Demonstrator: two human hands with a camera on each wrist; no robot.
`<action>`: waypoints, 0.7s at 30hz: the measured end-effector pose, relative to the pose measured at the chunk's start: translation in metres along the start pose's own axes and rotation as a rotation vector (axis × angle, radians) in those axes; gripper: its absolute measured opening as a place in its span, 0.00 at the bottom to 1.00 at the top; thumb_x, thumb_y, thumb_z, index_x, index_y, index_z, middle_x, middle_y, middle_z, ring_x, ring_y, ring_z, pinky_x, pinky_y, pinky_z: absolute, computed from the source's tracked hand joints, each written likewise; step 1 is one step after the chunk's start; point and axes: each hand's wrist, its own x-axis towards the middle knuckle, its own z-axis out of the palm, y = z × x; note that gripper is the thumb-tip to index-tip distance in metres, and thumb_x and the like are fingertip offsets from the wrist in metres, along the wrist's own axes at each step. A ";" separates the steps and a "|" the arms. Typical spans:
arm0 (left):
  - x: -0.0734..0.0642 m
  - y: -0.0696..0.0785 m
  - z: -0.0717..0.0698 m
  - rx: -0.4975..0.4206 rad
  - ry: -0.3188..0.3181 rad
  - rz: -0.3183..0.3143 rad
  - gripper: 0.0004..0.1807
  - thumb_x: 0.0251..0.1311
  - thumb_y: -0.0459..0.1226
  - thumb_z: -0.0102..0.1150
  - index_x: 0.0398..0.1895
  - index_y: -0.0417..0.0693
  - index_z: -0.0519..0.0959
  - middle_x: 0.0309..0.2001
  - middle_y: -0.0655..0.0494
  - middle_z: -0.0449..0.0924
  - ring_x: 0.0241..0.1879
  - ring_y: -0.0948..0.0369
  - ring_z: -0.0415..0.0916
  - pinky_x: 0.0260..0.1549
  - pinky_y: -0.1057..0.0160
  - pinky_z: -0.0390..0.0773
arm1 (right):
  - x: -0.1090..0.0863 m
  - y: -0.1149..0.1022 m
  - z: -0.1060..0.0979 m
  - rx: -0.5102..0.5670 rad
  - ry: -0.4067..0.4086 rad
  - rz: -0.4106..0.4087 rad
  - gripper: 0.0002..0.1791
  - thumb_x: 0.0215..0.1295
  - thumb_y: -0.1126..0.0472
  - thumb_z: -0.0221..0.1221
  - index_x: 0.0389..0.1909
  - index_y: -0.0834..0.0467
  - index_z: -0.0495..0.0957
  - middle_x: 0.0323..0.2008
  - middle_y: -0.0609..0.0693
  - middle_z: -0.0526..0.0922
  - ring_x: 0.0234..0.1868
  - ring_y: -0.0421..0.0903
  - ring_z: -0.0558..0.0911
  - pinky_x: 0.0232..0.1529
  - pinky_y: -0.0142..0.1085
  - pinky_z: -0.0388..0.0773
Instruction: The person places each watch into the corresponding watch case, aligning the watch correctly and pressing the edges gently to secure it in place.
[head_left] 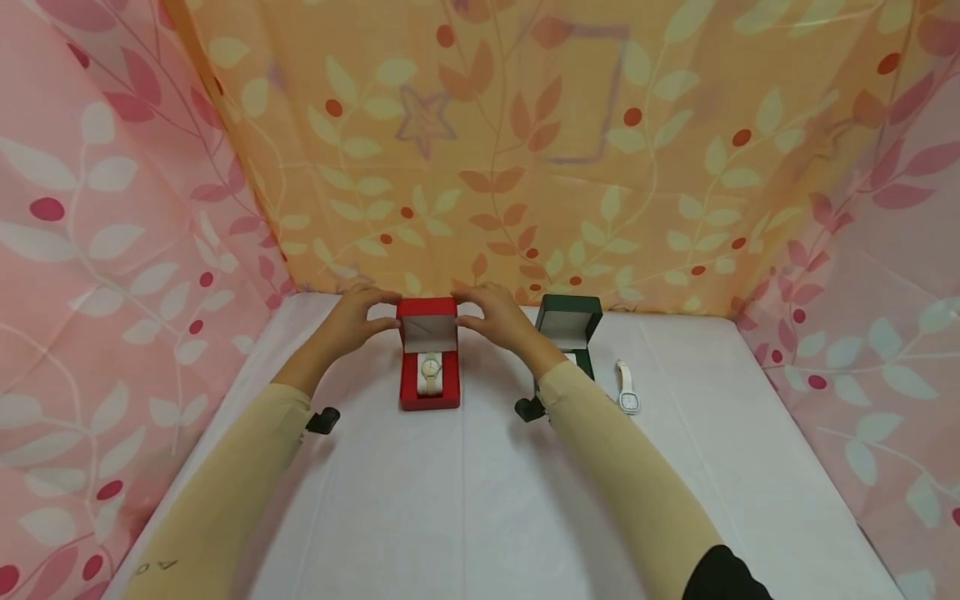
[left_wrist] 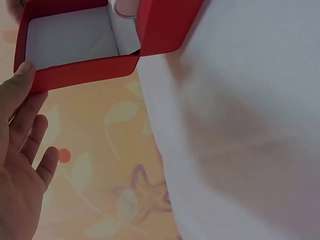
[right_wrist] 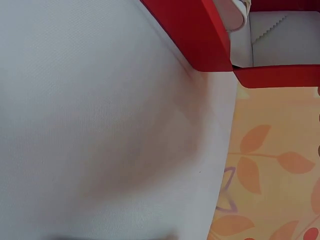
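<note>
A red watch box (head_left: 430, 406) stands with its lid raised in the middle of the table in the head view. Inside it, a cream-strapped wristwatch (head_left: 431, 367) is wrapped round a white cushion. My left hand (head_left: 348, 321) pinches the lid's left side; in the left wrist view the thumb (left_wrist: 22, 82) lies on the lid's rim with the fingers behind. At the lid's right side, my right hand (head_left: 501, 317) holds it between thumb and fingers. Most of the right hand is out of the right wrist view, where the red box (right_wrist: 202, 40) fills the top.
To the right, a dark green watch box (head_left: 570, 307) stands with its lid up, partly hidden by my right forearm. Beside it lies a white-strapped watch (head_left: 628, 398). Patterned cloth (head_left: 495, 208) hangs behind the white table (head_left: 420, 500) and on both sides.
</note>
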 end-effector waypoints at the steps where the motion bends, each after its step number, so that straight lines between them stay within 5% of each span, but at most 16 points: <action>1: 0.000 0.000 0.000 -0.005 -0.001 -0.004 0.28 0.58 0.38 0.75 0.63 0.45 0.81 0.54 0.49 0.84 0.57 0.52 0.67 0.62 0.46 0.69 | 0.000 -0.001 0.000 0.000 -0.003 0.002 0.32 0.66 0.53 0.69 0.70 0.53 0.74 0.57 0.45 0.86 0.59 0.47 0.76 0.69 0.50 0.65; 9: 0.000 0.002 -0.001 -0.012 -0.039 -0.026 0.27 0.61 0.38 0.72 0.64 0.45 0.79 0.58 0.46 0.84 0.67 0.47 0.67 0.72 0.39 0.58 | -0.002 -0.007 -0.002 0.048 -0.036 0.071 0.30 0.66 0.53 0.69 0.68 0.52 0.76 0.57 0.46 0.86 0.61 0.48 0.75 0.69 0.52 0.64; 21: -0.008 0.005 0.000 -0.021 -0.058 -0.060 0.27 0.63 0.41 0.71 0.65 0.47 0.78 0.60 0.48 0.82 0.67 0.47 0.69 0.69 0.38 0.64 | -0.006 -0.008 -0.002 0.103 -0.047 0.077 0.26 0.65 0.54 0.70 0.63 0.48 0.78 0.56 0.45 0.86 0.62 0.46 0.75 0.72 0.52 0.62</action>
